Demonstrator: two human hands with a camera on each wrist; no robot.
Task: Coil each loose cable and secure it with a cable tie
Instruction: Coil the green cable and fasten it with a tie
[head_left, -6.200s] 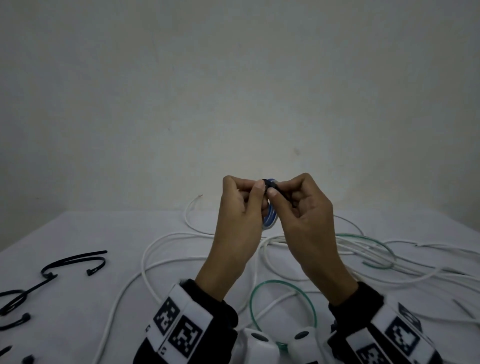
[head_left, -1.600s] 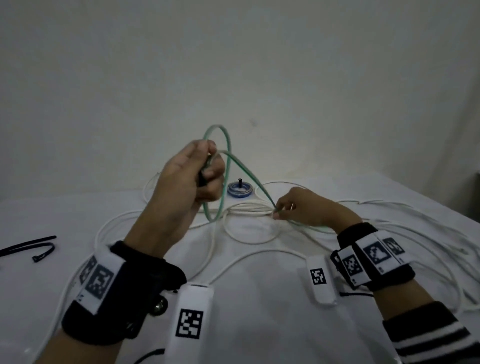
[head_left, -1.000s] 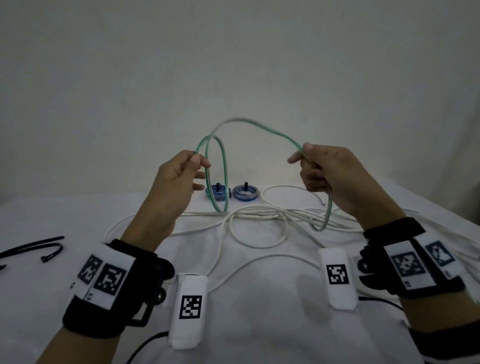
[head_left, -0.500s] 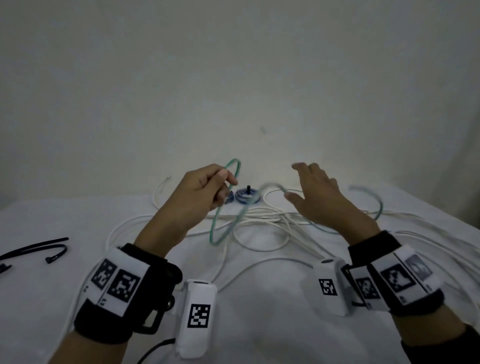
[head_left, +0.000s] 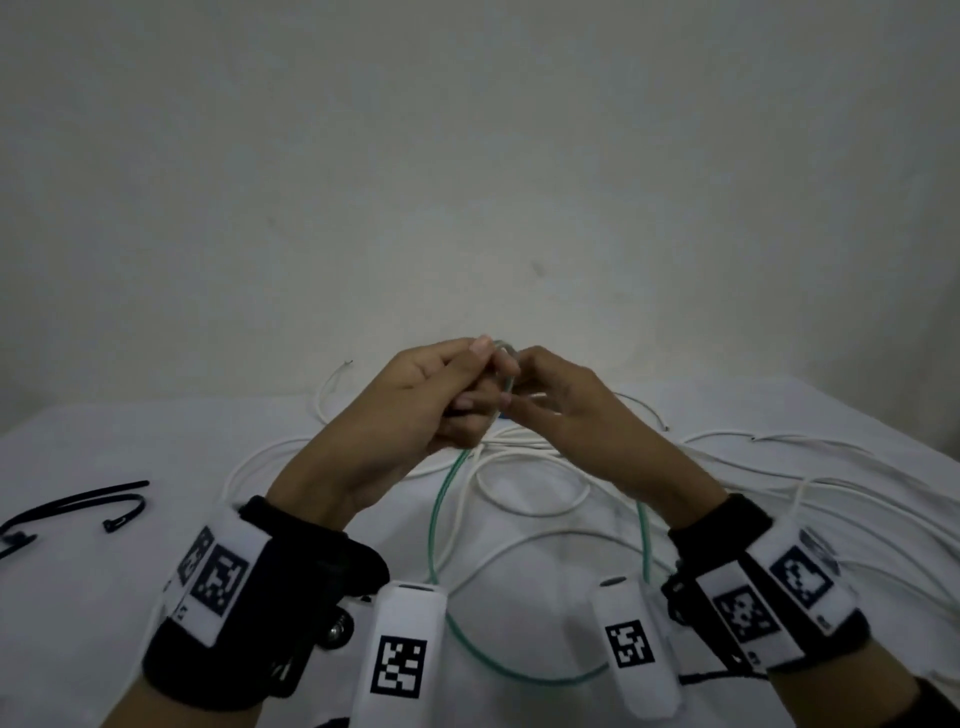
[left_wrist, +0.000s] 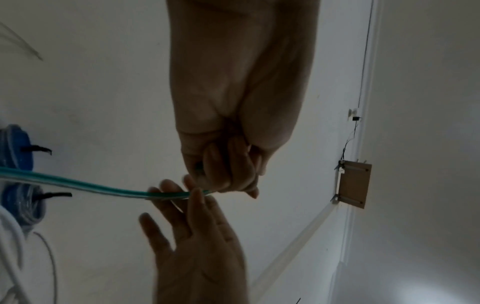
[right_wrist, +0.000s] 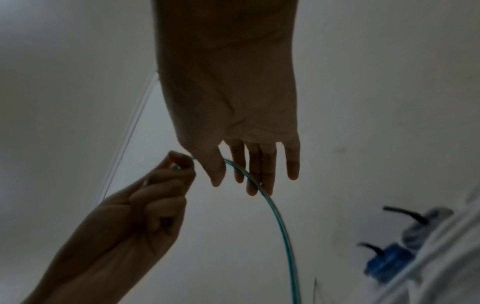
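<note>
A green cable (head_left: 435, 519) hangs as one big loop below my two hands, which meet above the white table (head_left: 130, 597). My left hand (head_left: 447, 384) pinches the top of the loop between thumb and curled fingers (left_wrist: 218, 174). My right hand (head_left: 556, 400) is right against it, fingers (right_wrist: 259, 181) straight and spread, with the green cable (right_wrist: 275, 209) running between its thumb and fingers. In the left wrist view the green cable (left_wrist: 91, 187) lies across those straight fingers. How many turns the left hand holds is hidden.
Several loose white cables (head_left: 831, 452) lie tangled across the table under and right of the hands. Black cable ties (head_left: 104, 499) lie at the left edge. Two tied blue coils (left_wrist: 15, 148) (right_wrist: 384, 261) sit on the table beyond the hands, by the wall.
Half a second ago my hands were apart and the right hand was clear of the swinging green cable. Now the right hand has come in against the left, and the loop hangs beneath both.
</note>
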